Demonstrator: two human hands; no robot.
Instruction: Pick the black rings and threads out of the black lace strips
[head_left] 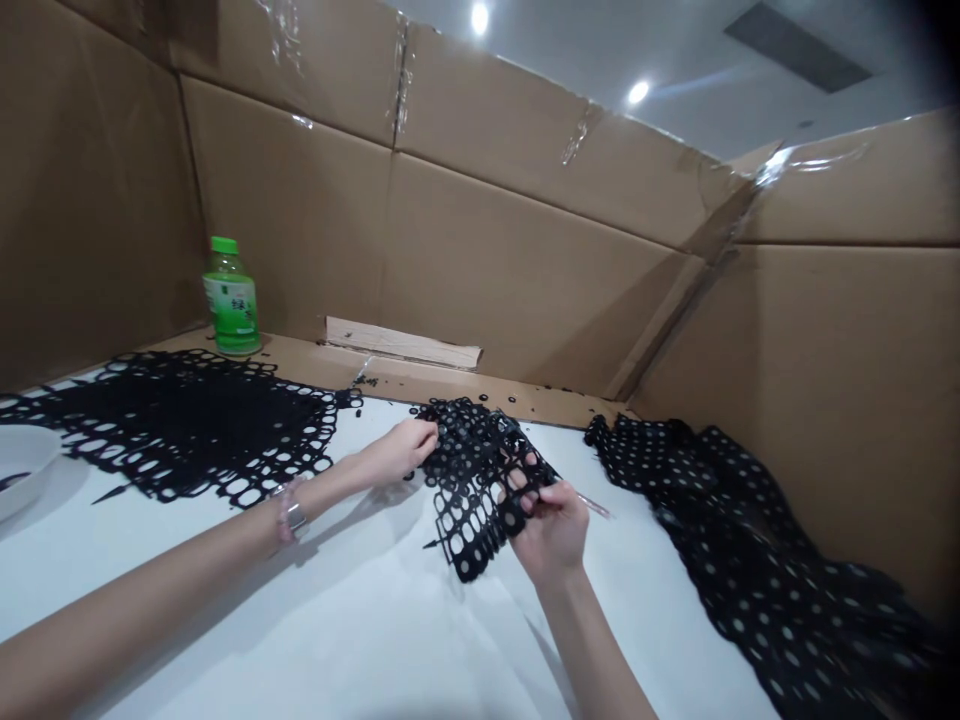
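A piece of black sheet full of round holes (472, 490) lies bunched on the white table between my hands. My right hand (551, 525) is closed on its near right edge, and some fingers show through the holes. At the far left edge of the piece, my left hand (401, 452) has its fingers pinched together on the material. A thin, clear-looking stick (594, 503) pokes out beside my right hand; whether I hold it is unclear. Left of my hands, a flat stack of black netting with large holes (202, 420) is spread out.
Another long black perforated sheet (742, 540) trails down the right side. A green drink bottle (231, 300) stands at the back left, and a white bowl (30, 470) at the left edge. Cardboard walls (510, 250) enclose the table; small black scraps lie along the back.
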